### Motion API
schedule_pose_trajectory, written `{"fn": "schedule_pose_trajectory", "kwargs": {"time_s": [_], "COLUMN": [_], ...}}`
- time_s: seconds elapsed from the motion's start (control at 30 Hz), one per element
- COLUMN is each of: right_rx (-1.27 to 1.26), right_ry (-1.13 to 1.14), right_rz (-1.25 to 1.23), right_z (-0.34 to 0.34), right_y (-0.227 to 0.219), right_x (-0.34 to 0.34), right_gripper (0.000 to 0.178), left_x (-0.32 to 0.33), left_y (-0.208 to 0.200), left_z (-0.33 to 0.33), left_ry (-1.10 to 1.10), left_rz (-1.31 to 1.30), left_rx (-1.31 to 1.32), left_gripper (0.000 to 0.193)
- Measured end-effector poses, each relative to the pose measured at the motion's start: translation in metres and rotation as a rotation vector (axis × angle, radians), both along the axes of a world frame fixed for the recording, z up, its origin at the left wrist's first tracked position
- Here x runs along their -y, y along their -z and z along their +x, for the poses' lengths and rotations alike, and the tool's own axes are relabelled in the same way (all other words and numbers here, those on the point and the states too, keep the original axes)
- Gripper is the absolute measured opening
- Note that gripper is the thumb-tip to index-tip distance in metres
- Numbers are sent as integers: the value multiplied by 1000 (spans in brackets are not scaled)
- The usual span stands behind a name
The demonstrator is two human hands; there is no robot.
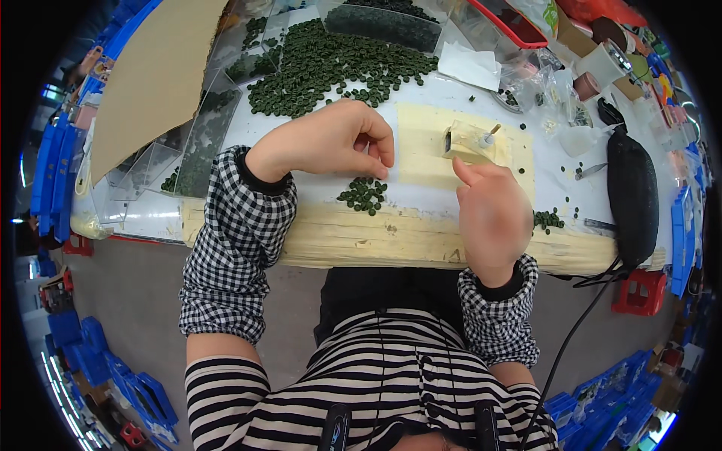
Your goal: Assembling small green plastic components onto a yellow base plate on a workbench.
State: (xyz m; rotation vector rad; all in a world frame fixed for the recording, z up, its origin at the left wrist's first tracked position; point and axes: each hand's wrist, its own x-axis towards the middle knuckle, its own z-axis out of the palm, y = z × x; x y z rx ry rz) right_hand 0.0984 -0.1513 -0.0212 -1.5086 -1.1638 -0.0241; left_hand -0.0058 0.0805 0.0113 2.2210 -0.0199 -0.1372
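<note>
My left hand is closed, with its fingertips pinched together just above a small pile of dark green, bead-like pieces. Anything between those fingertips is too small to make out. My right hand is partly smeared and covers part of the table edge. One of its digits points up toward a small cream block, which has a white fitting and a thin brown pin on top. That block rests on a pale yellow sheet. Most of the right hand's fingers are hidden.
Farther back spreads a large heap of the green pieces beside clear plastic trays. A cardboard sheet stands at left. On the right lie a black pouch, tweezers, a white paper and a red-framed phone.
</note>
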Motion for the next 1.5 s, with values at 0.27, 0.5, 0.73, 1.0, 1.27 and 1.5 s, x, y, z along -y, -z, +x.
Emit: {"fn": "schedule_pose_trajectory", "kwargs": {"time_s": [0.27,0.5,0.73,1.0,1.27,1.5], "right_rx": [7,174,281,230,211,-159], "right_ry": [29,266,341,247,343,34], "right_rz": [0,10,-136,-220,123,127], "right_z": [1,26,60,62,47,30], "right_y": [-3,-15,-21,-21,-41,-34], "right_x": [1,5,-2,-15,-4,-6], "right_gripper": [26,21,13,11,7,6], "left_x": [20,43,55,57,54,57], "left_y": [0,8,4,3,6,5], "left_z": [1,2,1,5,6,8], "left_ry": [8,-99,-91,-279,-299,-290], "left_rz": [150,445,571,-568,-1018,-1081], "left_rx": [132,308,327,85,-13,-61], "left_gripper": [13,9,8,13,22,25]}}
